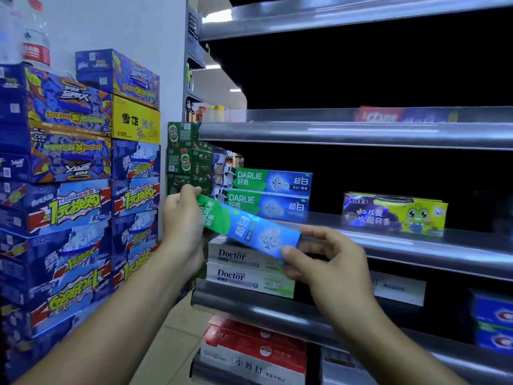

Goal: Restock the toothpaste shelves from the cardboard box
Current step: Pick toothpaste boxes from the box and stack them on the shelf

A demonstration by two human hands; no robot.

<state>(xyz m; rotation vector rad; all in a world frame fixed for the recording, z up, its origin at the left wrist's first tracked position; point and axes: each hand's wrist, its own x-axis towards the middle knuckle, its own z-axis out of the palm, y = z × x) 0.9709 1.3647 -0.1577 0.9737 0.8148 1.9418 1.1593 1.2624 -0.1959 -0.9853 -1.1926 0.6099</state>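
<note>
Here the Darlie box (249,229) slants between left hand (183,218), gripping, and right hand (327,259), pinching.

Glossy cardboard toothpaste box (249,227); smooth shiny metal shelf edge (416,240).

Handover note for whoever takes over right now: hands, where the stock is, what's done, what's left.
Left hand: grips the green end of a Darlie box.
Right hand: pinches its blue end.
The box is tilted in the air in front of the shelf, not set down.
Done: Darlie stack, two high, at the shelf's left end; a kids' box sits further right, apart from it.
Left: set the held box down, likely on or beside the stack. The cardboard box is out of view, so remaining stock is unknown.
</note>
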